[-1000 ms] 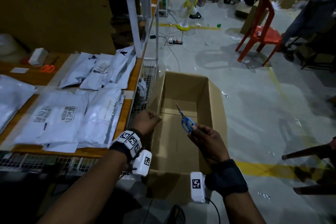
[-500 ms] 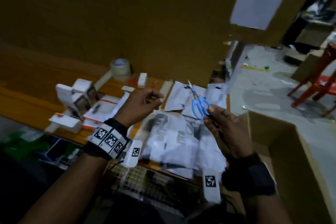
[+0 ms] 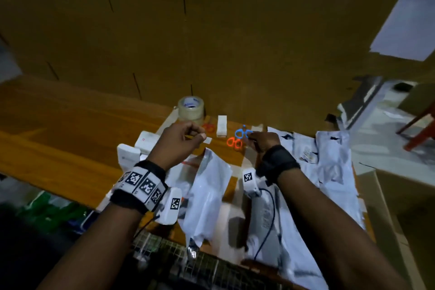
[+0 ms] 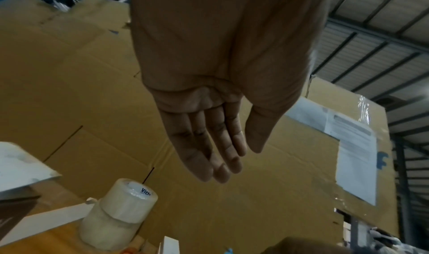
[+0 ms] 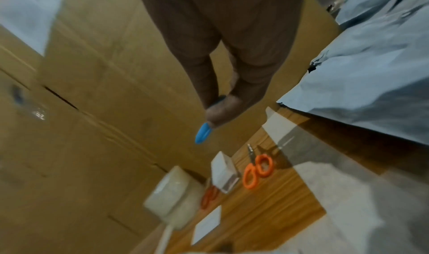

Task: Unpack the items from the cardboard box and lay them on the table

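Note:
My right hand [image 3: 253, 137] pinches a pair of blue-handled scissors [image 3: 242, 133] low over the back of the wooden table [image 3: 70, 148]. Directly beside them an orange pair of scissors [image 3: 234, 143] lies on the table. In the right wrist view, finger and thumb [image 5: 220, 111] squeeze the blue handle [image 5: 203, 132], with the orange pair [image 5: 257, 168] below. My left hand [image 3: 200, 136] hovers empty to the left, its fingers relaxed [image 4: 220, 157]. The cardboard box [image 3: 400, 207] stands at the right edge, its inside hidden.
A tape roll [image 3: 191, 109], a small white box [image 3: 221, 126] and a second orange pair of scissors [image 3: 209, 126] sit at the back. White mailer bags [image 3: 329, 167] cover the table's right part; white cartons [image 3: 131, 155] stand left. A cardboard wall [image 3: 211, 42] rises behind.
The view swung from the box on the floor to the table. My right hand carried the blue scissors out of the box to the table's back; my left hand left the box edge.

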{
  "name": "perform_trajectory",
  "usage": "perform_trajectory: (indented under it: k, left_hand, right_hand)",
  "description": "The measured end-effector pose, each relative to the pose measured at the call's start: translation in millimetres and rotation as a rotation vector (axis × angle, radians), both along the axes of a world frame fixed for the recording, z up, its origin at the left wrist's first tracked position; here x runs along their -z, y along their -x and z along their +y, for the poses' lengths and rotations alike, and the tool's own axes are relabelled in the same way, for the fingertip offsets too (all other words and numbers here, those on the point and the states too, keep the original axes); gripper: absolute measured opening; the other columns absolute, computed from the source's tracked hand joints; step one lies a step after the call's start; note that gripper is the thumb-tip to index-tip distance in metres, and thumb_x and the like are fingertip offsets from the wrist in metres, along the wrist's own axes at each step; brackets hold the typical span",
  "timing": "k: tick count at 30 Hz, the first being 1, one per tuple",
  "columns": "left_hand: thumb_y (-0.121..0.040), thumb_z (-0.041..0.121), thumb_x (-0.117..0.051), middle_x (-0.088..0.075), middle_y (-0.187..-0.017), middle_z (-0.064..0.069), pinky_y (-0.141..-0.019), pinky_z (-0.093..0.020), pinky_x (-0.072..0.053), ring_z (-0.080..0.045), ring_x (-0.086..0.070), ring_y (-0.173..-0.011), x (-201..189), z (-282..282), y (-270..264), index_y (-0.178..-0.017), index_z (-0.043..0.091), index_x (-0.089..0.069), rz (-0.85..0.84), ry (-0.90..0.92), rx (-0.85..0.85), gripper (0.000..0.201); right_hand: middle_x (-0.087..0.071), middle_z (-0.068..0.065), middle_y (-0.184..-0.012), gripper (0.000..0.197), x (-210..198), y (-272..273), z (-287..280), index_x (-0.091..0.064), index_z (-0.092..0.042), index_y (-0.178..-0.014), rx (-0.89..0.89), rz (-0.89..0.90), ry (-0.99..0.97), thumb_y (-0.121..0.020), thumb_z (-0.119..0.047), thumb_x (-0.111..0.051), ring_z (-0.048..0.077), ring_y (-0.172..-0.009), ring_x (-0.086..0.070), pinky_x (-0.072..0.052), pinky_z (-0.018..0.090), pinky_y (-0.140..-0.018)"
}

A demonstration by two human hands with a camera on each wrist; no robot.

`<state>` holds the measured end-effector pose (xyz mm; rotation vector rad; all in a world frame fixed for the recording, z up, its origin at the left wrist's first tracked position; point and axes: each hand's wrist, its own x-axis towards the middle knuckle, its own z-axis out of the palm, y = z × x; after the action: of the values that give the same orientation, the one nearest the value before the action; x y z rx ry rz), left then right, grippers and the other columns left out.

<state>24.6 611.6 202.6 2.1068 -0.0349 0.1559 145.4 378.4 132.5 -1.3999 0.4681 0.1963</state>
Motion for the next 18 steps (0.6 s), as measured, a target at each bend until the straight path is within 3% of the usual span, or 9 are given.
perform_trajectory:
  k: [3,5,6,8,9,12,13,15,18]
  left_hand:
    - [-0.092,0.026,-0.067,-0.073,-0.093,-0.001,-0.072,-0.029,-0.055,-0.014,-0.07,-0.085,5,6,-45,-0.097,0.022,-0.07,0.031,-0.011,0.009,0.008]
    - [-0.092,0.025,-0.067,-0.072,-0.092,-0.001,-0.073,-0.031,-0.055,-0.015,-0.069,-0.085,7,6,-70,-0.097,0.021,-0.07,0.051,0.007,0.015,0.008]
    - [-0.092,0.025,-0.067,-0.072,-0.092,-0.001,-0.075,-0.032,-0.056,-0.015,-0.069,-0.086,9,4,-81,-0.097,0.02,-0.071,0.065,0.012,0.025,0.008]
    - [-0.091,0.021,-0.066,-0.073,-0.091,0.002,-0.075,-0.03,-0.055,-0.012,-0.067,-0.086,11,1,-98,-0.096,0.019,-0.071,0.086,0.019,0.05,0.007]
    - [-0.091,0.018,-0.065,-0.073,-0.091,0.003,-0.073,-0.027,-0.052,-0.011,-0.066,-0.085,11,0,-107,-0.096,0.017,-0.072,0.087,0.018,0.066,0.008]
    - [-0.092,0.015,-0.064,-0.073,-0.096,0.004,-0.074,-0.022,-0.051,-0.01,-0.067,-0.089,14,-1,-130,-0.097,0.015,-0.072,0.139,0.045,0.088,0.01]
    - [-0.092,0.015,-0.065,-0.073,-0.098,0.004,-0.075,-0.022,-0.052,-0.009,-0.067,-0.091,14,-2,-133,-0.098,0.015,-0.072,0.161,0.064,0.102,0.009]
    - [-0.092,0.018,-0.066,-0.072,-0.098,0.005,-0.077,-0.023,-0.054,-0.008,-0.067,-0.091,13,-3,-139,-0.099,0.017,-0.072,0.177,0.073,0.148,0.009]
    - [-0.092,0.022,-0.065,-0.073,-0.101,0.001,-0.086,-0.036,-0.059,-0.013,-0.07,-0.092,5,-4,-146,-0.103,0.017,-0.071,0.151,0.07,0.234,0.013]
  right_hand:
    - [-0.064,0.017,-0.13,0.033,23,-48,8,-0.061,-0.003,-0.129,0.051,0.084,0.109,-0.1,-0.017,-0.056,0.032,-0.116,-0.064,-0.053,0.034,-0.095]
    - [-0.065,0.01,-0.129,0.033,38,-62,22,-0.065,-0.015,-0.123,-0.185,0.055,0.636,-0.105,-0.033,-0.043,0.028,-0.119,-0.062,-0.047,0.027,-0.093]
    - [-0.066,0.009,-0.128,0.032,39,-62,26,-0.066,-0.016,-0.116,-0.282,0.042,0.723,-0.106,-0.035,-0.042,0.028,-0.116,-0.062,-0.046,0.026,-0.089]
    - [-0.065,0.011,-0.124,0.015,48,-76,33,-0.061,-0.017,-0.096,-0.142,0.202,0.348,-0.103,-0.024,-0.05,0.025,-0.101,-0.065,-0.05,0.021,-0.08]
    - [-0.064,0.012,-0.121,0.012,55,-81,32,-0.057,-0.019,-0.087,-0.17,0.178,0.239,-0.099,-0.015,-0.057,0.021,-0.09,-0.065,-0.054,0.018,-0.074]
    - [-0.069,0.014,-0.104,0.013,77,-83,33,-0.061,-0.018,-0.083,-0.211,0.188,0.381,-0.088,-0.009,-0.069,0.026,-0.086,-0.068,-0.061,0.026,-0.068]
    - [-0.069,0.013,-0.094,0.006,81,-84,32,-0.066,-0.012,-0.084,-0.216,0.181,0.441,-0.087,-0.012,-0.071,0.027,-0.083,-0.068,-0.058,0.026,-0.061]
    - [-0.067,0.014,-0.082,0.022,86,-89,31,-0.071,-0.001,-0.081,-0.217,0.148,0.605,-0.084,-0.022,-0.075,0.027,-0.076,-0.064,-0.046,0.025,-0.054]
    - [-0.07,0.016,-0.078,0.036,81,-91,30,-0.072,0.003,-0.077,-0.236,0.154,0.718,-0.081,-0.032,-0.073,0.027,-0.069,-0.064,-0.045,0.03,-0.057]
